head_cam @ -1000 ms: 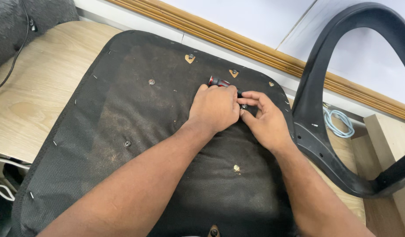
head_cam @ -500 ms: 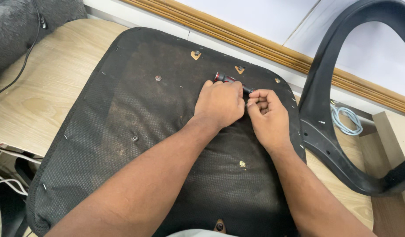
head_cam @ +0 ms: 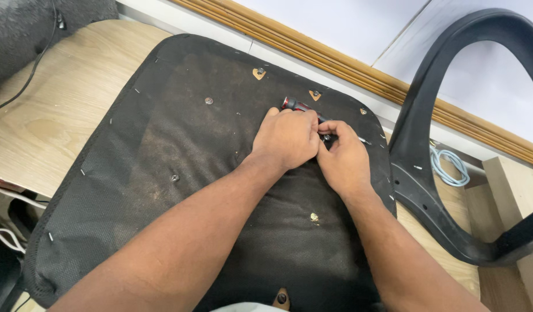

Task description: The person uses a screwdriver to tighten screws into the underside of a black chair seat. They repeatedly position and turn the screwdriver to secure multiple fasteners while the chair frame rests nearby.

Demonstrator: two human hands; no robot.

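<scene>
Left hand (head_cam: 289,138) mostly hides the red-black tool (head_cam: 293,105).

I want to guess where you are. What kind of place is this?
Probably a workshop or a room where furniture is fixed or put together. A chair seat lies upside down on a wooden table, a black chair frame leans beside it, and the left hand holds a small tool.

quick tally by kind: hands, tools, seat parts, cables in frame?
Hands: 2, the left hand and right hand, both on one tool
Tools: 1, a small red and black tool
Seat parts: 2, the upturned seat base and black curved frame
Cables: 2, a light blue coil and a black cable
Total: 7
</scene>
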